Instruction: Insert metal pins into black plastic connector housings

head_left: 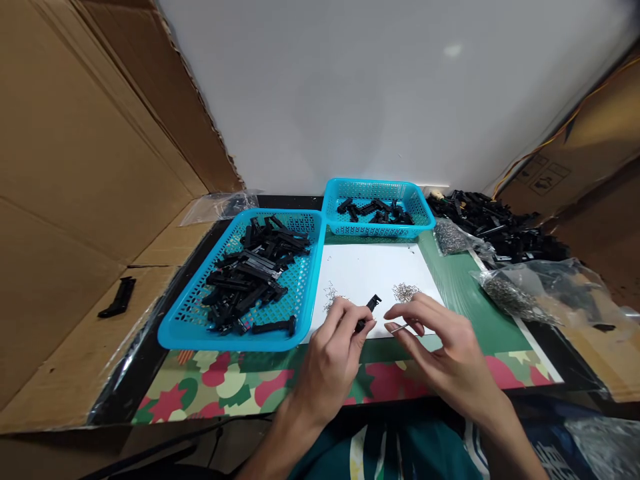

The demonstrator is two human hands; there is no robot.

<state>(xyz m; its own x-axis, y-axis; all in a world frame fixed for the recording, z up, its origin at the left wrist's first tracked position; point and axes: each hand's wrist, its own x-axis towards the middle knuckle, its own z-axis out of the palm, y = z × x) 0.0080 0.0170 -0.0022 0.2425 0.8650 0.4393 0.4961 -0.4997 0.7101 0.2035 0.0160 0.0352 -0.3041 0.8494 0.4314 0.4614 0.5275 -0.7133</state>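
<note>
My left hand [334,350] is closed round a narrow black plastic part [373,303], whose hooked end sticks out past the fingertips. In my right hand [445,337], a thin silvery metal rod [400,328] is pinched near the fingertips; its far end is hidden by the fingers. The two hands are apart, with a small gap between them over a white sheet [367,263]. Just beyond my right hand lies a small heap of tiny bent metal pieces [404,291]. A looser scatter of similar wire pieces [330,293] lies beside my left hand.
A blue basket [167,327] heaped with black parts stands left. Another blue basket [380,230] with fewer parts sits behind the sheet. On the right are a pile of black parts [515,227] and clear bags of metal pieces [515,297]. One black part [118,297] lies on cardboard far left.
</note>
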